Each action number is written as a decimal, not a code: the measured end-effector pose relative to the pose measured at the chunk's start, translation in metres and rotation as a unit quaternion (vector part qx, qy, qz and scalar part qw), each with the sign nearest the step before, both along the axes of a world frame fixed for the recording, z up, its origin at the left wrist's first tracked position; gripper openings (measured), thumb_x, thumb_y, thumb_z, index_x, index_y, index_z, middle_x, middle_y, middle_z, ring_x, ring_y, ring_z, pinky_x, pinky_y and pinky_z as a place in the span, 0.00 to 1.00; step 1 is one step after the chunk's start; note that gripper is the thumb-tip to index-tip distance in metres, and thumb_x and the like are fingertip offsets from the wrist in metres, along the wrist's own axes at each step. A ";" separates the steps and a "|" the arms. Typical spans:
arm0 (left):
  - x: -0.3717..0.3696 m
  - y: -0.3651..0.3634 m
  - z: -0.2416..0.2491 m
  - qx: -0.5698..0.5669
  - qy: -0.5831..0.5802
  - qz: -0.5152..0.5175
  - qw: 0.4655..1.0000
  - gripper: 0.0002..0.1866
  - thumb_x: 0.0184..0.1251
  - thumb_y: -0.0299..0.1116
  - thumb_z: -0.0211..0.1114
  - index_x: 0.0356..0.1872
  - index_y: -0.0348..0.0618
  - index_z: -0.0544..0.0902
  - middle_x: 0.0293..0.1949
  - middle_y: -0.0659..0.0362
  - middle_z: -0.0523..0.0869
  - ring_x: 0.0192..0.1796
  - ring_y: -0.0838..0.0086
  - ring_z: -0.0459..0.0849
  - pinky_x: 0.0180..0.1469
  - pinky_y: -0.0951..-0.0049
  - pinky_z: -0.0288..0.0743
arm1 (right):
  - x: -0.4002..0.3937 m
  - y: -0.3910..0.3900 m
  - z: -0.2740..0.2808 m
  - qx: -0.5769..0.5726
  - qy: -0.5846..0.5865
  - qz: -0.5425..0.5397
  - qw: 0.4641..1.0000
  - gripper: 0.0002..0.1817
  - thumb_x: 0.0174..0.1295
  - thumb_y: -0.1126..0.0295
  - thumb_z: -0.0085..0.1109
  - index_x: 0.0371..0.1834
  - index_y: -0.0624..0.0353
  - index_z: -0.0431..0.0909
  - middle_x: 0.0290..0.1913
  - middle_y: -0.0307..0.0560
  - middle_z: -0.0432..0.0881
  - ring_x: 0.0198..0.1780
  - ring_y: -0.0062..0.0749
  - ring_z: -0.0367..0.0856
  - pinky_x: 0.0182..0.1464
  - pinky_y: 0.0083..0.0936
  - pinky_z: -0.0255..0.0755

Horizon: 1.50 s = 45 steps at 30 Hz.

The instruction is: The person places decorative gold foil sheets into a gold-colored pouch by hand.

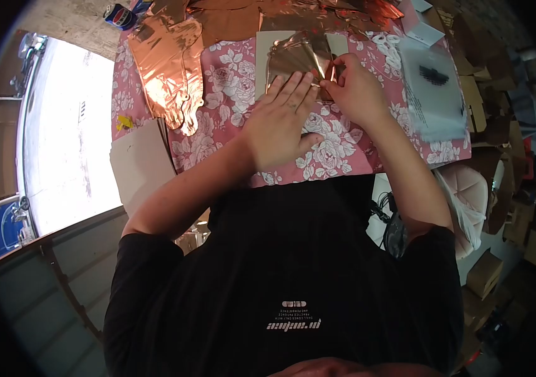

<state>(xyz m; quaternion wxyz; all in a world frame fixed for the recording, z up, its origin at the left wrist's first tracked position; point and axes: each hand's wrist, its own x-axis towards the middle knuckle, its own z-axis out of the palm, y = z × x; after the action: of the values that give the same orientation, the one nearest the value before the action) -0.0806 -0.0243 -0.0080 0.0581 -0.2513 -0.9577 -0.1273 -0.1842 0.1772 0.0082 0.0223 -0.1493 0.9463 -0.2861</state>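
Observation:
A folded copper-coloured foil sheet (299, 56), which looks like a flat foil balloon, lies on a beige card (338, 44) on the table. My left hand (283, 116) rests palm down over the foil's lower edge, fingers stretched out and thumb apart. At the foil's right edge, my right hand (359, 91) pinches it between thumb and fingertips. Flat copper foil pieces (167, 69) with small tabs at their lower end lie to the left of the card. More copper foil (224, 22) is spread along the far side.
A pink floral cloth (230, 75) covers the table. At right lie clear plastic bags (431, 107), white cord (388, 53) and a white box (422, 22). A dark blue can (120, 17) stands far left. Beige cards (142, 160) sit at the left edge; cardboard boxes (485, 273) stand right.

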 end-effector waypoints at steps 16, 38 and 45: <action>-0.001 -0.004 -0.002 -0.005 -0.006 -0.006 1.000 0.48 0.80 0.63 0.58 0.86 0.33 0.64 0.89 0.41 0.58 0.92 0.52 0.54 0.92 0.48 0.41 | -0.136 0.006 0.010 0.033 0.112 0.250 0.961 0.30 0.53 0.76 0.81 0.61 0.60 0.82 0.55 0.51 0.90 0.57 0.42 0.90 0.61 0.36 0.83; 0.001 -0.002 -0.002 -0.007 0.025 0.006 1.000 0.43 0.80 0.60 0.60 0.83 0.36 0.69 0.85 0.41 0.67 0.88 0.50 0.63 0.90 0.48 0.50 | 0.041 0.037 0.111 0.156 0.283 0.208 0.923 0.27 0.65 0.74 0.64 0.69 0.50 0.83 0.46 0.50 0.92 0.36 0.45 0.90 0.40 0.39 0.85; 0.008 0.001 0.001 0.061 -0.033 -0.003 0.998 0.32 0.77 0.58 0.64 0.70 0.45 0.82 0.70 0.47 0.85 0.73 0.57 0.83 0.79 0.57 0.73 | 0.045 0.011 0.045 0.147 0.271 0.254 0.917 0.26 0.64 0.72 0.63 0.68 0.55 0.85 0.68 0.49 0.88 0.48 0.42 0.94 0.48 0.35 0.88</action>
<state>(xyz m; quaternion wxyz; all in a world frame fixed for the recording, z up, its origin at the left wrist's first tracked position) -0.0728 -0.0229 -0.0074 0.0417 -0.2457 -0.9489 -0.1936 -0.1390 0.1887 0.0535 -0.1411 -0.4516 0.8776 -0.0771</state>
